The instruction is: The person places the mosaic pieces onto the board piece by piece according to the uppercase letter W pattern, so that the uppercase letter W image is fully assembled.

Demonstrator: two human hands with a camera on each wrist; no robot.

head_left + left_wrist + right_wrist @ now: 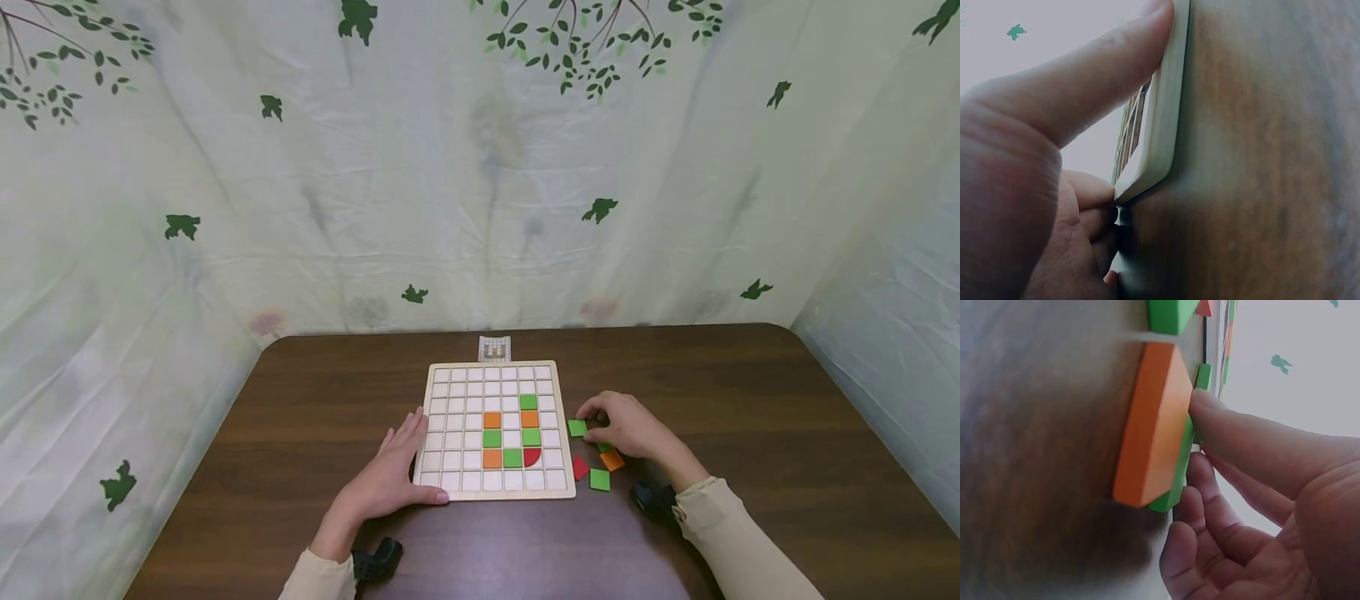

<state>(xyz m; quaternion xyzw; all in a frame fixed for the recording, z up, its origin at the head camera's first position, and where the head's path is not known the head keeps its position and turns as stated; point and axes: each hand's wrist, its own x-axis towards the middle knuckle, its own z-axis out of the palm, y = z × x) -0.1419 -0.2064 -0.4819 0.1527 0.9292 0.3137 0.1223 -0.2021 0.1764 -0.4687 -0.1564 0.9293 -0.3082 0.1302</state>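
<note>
A square wooden board with a white grid lies on the table, bearing several green and orange square tiles and a red rounded piece. My left hand rests at its lower left corner, fingers stretched along the left side and thumb along the near edge. Right of the board, my right hand pinches a green tile between thumb and index finger. Beside that hand lie an orange tile partly over another green tile, a red piece and a further green tile.
A small printed card lies beyond the board's far edge. The brown table ends at a pale cloth backdrop with leaf and bird-like prints. Dark wrist devices are on both wrists.
</note>
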